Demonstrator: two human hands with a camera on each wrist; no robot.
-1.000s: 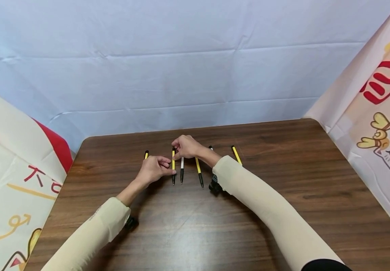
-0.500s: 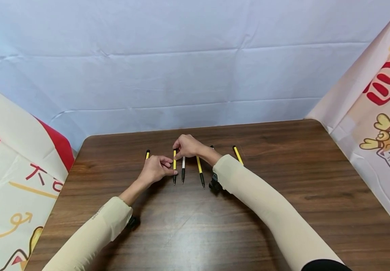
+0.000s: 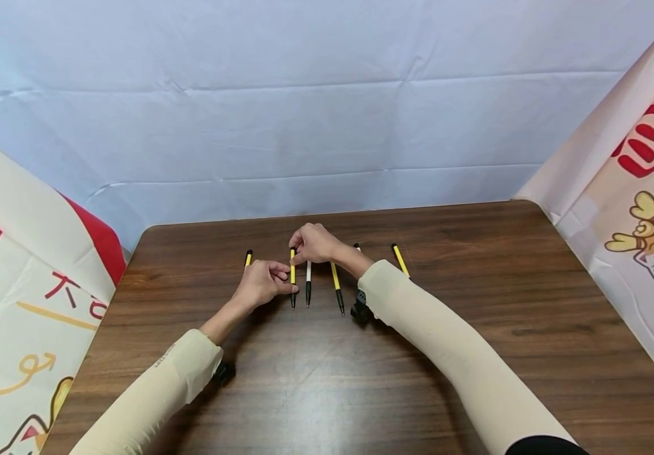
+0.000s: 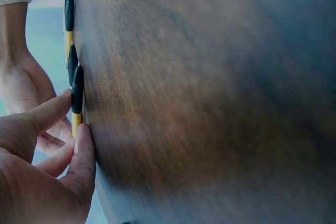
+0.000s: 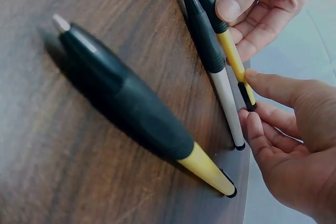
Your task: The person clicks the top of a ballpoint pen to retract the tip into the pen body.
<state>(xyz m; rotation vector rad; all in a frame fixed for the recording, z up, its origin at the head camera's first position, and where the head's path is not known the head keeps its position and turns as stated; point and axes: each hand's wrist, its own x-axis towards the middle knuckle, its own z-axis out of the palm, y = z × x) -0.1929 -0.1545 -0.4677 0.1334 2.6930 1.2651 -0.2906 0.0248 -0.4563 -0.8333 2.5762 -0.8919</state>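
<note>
A yellow pen (image 3: 293, 273) with a black grip lies on the table, its tip toward the near edge. My left hand (image 3: 260, 282) holds it near the black grip; in the right wrist view the thumb lies on that grip. At the far end, my right hand (image 3: 314, 244) pinches the same pen by its clip (image 5: 247, 97) end between thumb and fingers. Just right of it lies a white pen (image 3: 308, 284), nearly parallel. Farther right is another yellow pen (image 3: 337, 285), slightly slanted, its far end hidden by my right hand.
Beyond my left hand the end of a yellow pen (image 3: 248, 259) shows. A pale pen's black end (image 3: 357, 246) peeks out behind my right wrist, and one more yellow pen (image 3: 400, 259) lies farther right, partly covered by the sleeve. A white cloth (image 3: 327, 126) hangs behind the wooden table (image 3: 315, 385).
The head view has shifted slightly. Both hands stay on the same yellow pen, with hardly any movement against the table.
</note>
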